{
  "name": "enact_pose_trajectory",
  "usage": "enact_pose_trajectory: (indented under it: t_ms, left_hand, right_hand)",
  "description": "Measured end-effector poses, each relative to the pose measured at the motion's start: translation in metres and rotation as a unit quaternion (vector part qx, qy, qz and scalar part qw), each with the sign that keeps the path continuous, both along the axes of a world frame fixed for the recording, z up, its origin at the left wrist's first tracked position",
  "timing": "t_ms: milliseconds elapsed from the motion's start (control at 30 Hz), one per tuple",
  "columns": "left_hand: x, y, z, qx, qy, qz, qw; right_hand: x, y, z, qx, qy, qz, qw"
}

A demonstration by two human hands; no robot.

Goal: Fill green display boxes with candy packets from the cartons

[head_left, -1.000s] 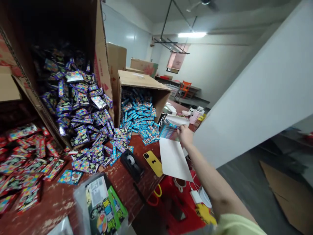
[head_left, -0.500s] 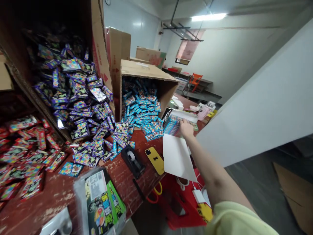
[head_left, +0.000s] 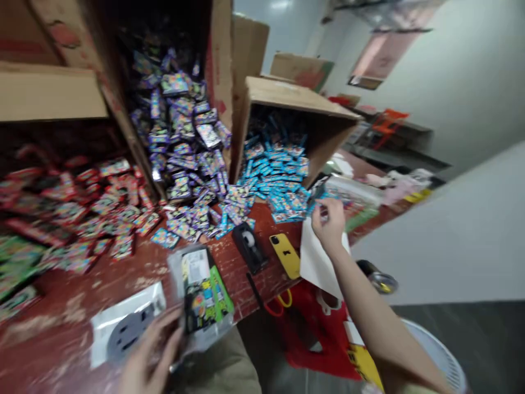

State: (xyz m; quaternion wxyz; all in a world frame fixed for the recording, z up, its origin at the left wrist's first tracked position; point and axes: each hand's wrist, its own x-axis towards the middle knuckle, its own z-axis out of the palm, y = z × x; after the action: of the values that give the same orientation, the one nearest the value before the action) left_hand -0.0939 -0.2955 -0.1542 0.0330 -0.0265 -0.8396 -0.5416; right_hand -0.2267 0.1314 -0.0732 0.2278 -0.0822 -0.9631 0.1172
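My right hand [head_left: 331,223] is closed, its fingers curled together over the inner end of a white open-flapped box [head_left: 318,257] beside blue candy packets [head_left: 283,186]. Whatever lies between those fingers is hidden and blurred. At the bottom, my left hand [head_left: 152,353] has its thumb and fingers apart, smeared by motion, at the left edge of a clear plastic bag [head_left: 209,340]. Black and green printed packages [head_left: 203,293] show inside this bag. Left of it, a silvery-white pouch with a grey round shape [head_left: 127,323] lies behind my left hand.
Tipped cartons hold purple packets [head_left: 180,148] and red packets [head_left: 98,202], which spill onto the worn red table [head_left: 143,268]. A black tape dispenser [head_left: 249,249] and a yellow phone [head_left: 286,255] lie near the front edge. A red stool [head_left: 311,350] stands below.
The view has swung left and down. My left hand has come into view beside the plastic bag. My right hand has drawn back from the packets in the white box, its fingers now curled.
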Motion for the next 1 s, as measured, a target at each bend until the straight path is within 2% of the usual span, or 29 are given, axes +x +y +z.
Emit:
enact_pose_trajectory:
  t_ms: [33,67,133,167,200,233,300,400,467,500,567,633,667,733,800,867,900,933,1000]
  left_hand:
    - [-0.002,0.009,-0.012,-0.065,0.030,-0.074,0.995]
    - [-0.005,0.018,-0.024,-0.129,0.051,-0.138,0.981]
    - [-0.009,0.034,-0.042,-0.243,0.091,-0.216,0.941]
    - [-0.011,0.041,-0.048,-0.288,0.103,-0.238,0.922]
    - [-0.011,0.046,-0.052,-0.324,0.112,-0.252,0.905]
    - [-0.010,0.049,-0.054,-0.351,0.118,-0.261,0.892]
    - [-0.008,0.052,-0.054,-0.378,0.121,-0.273,0.876]
    - [-0.005,0.051,-0.048,-0.371,0.126,-0.286,0.874]
    - [-0.007,0.050,-0.038,-0.347,0.142,-0.258,0.890]
    - [-0.009,0.049,-0.030,-0.334,0.152,-0.220,0.904]
    - [-0.017,0.048,-0.009,-0.307,0.169,-0.100,0.931]
    - [-0.027,0.044,0.015,-0.278,0.186,0.015,0.942]
    - [-0.031,0.041,0.026,-0.267,0.199,0.038,0.942]
    - [-0.036,0.033,0.045,-0.240,0.224,0.044,0.944]
    - [-0.037,0.025,0.057,-0.210,0.226,0.026,0.951]
    - [-0.035,0.019,0.064,-0.188,0.201,0.014,0.961]
    - [-0.034,0.015,0.067,-0.184,0.182,0.011,0.966]
    - [-0.033,0.012,0.070,-0.184,0.163,0.006,0.969]
    - [-0.033,0.006,0.077,-0.192,0.126,-0.013,0.973]
  right_hand:
    - [0.002,-0.036,-0.007,-0.062,0.006,0.104,0.993]
    - [0.004,-0.075,-0.014,-0.121,-0.005,0.199,0.973]
    - [0.002,-0.151,-0.028,-0.201,-0.098,0.354,0.908]
    - [-0.002,-0.186,-0.034,-0.211,-0.170,0.388,0.881]
    - [-0.010,-0.215,-0.040,-0.208,-0.239,0.391,0.864]
    - [-0.020,-0.239,-0.045,-0.205,-0.257,0.390,0.860]
    - [-0.045,-0.268,-0.054,-0.193,-0.290,0.384,0.855]
    - [-0.076,-0.275,-0.060,-0.176,-0.335,0.408,0.831]
    - [-0.083,-0.267,-0.056,-0.173,-0.358,0.433,0.809]
    - [-0.081,-0.261,-0.052,-0.175,-0.361,0.442,0.802]
    - [-0.065,-0.250,-0.038,-0.191,-0.355,0.453,0.795]
    - [-0.038,-0.244,-0.020,-0.247,-0.321,0.450,0.796]
    - [-0.023,-0.243,-0.010,-0.289,-0.297,0.443,0.795]
    - [0.007,-0.246,0.008,-0.379,-0.241,0.420,0.788]
    - [0.030,-0.253,0.018,-0.448,-0.205,0.398,0.774]
    - [0.044,-0.260,0.021,-0.485,-0.198,0.381,0.762]
    - [0.048,-0.263,0.020,-0.487,-0.199,0.372,0.764]
    - [0.050,-0.265,0.019,-0.476,-0.195,0.362,0.777]
    - [0.052,-0.267,0.019,-0.413,-0.150,0.340,0.831]
